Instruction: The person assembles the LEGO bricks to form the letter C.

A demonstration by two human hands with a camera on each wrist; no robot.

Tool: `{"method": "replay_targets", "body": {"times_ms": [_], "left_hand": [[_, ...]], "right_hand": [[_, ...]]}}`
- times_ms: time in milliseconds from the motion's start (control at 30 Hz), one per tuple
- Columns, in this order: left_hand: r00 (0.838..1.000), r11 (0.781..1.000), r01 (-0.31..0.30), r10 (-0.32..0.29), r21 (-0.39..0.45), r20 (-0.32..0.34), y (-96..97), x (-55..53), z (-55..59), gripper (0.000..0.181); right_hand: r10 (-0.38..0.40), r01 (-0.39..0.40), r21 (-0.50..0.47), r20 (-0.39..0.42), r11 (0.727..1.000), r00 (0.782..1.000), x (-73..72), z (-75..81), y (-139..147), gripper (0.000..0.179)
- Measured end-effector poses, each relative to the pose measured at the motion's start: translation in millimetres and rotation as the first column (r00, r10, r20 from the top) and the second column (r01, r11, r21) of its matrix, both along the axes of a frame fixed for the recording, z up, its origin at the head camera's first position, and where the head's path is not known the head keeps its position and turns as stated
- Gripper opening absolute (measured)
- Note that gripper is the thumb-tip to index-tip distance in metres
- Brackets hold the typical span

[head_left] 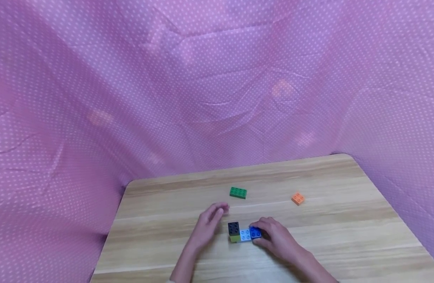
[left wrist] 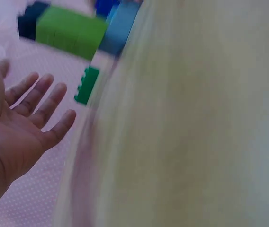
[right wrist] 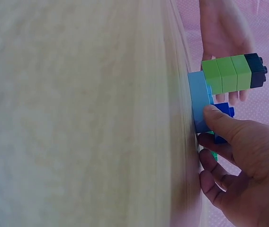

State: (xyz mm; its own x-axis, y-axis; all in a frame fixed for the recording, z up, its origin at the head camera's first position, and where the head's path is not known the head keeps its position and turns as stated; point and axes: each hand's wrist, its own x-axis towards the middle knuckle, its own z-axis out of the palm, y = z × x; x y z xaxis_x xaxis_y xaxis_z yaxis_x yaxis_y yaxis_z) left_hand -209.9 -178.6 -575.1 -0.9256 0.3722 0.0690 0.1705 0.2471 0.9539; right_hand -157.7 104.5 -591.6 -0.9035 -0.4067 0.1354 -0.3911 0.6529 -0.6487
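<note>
My right hand (head_left: 278,237) pinches a dark blue brick (head_left: 255,232) between thumb and fingers. That brick sits on one end of a light blue brick (right wrist: 199,101) lying flat on the table. On its other end rises a stack of lime green bricks (right wrist: 220,75), topped by a black brick (head_left: 233,227). Light blue studs show between the stack and the dark blue brick. To the left of the stack, my left hand (head_left: 205,226) is held apart from the bricks, its fingers extended and palm empty in the left wrist view.
A green brick (head_left: 238,192) with two rows of studs lies farther back on the wooden table (head_left: 160,228). An orange brick (head_left: 297,198) is to the back right. Pink dotted cloth (head_left: 217,98) surrounds the table's back and sides.
</note>
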Motion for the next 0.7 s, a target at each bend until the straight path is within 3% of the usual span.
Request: {"method": "replay_targets", "body": {"times_ms": [100, 200, 333, 500, 700], "left_hand": [[0.999, 0.997, -0.025, 0.022, -0.072, -0.048, -4.2, -30.4, 2.0, 0.041], [0.995, 0.986, -0.017, 0.001, -0.163, -0.101, -4.2, -57.8, 3.2, 0.044], [0.988, 0.945, 0.020, -0.068, -0.326, -0.135, 0.7, -83.4, 3.3, 0.050], [0.985, 0.876, 0.044, -0.119, -0.481, -0.126, 8.8, -101.9, 1.8, 0.056], [0.972, 0.839, 0.050, -0.167, -0.542, -0.168, 17.6, -111.1, -3.0, 0.054]], "right_hand": [[-0.001, 0.001, -0.001, 0.001, 1.000, 1.000, -0.3, 0.7, -0.5, 0.041], [0.000, 0.000, 0.000, 0.002, 1.000, 1.000, -0.5, 0.8, -0.6, 0.041], [0.000, 0.000, 0.001, 0.000, 1.000, 1.000, -0.6, 0.4, -0.3, 0.041], [0.000, 0.000, -0.001, -0.011, 1.000, 1.000, -0.7, -0.3, -0.4, 0.040], [-0.002, 0.002, 0.009, -0.022, 1.000, 1.000, -0.5, -0.8, 0.5, 0.039]]}}
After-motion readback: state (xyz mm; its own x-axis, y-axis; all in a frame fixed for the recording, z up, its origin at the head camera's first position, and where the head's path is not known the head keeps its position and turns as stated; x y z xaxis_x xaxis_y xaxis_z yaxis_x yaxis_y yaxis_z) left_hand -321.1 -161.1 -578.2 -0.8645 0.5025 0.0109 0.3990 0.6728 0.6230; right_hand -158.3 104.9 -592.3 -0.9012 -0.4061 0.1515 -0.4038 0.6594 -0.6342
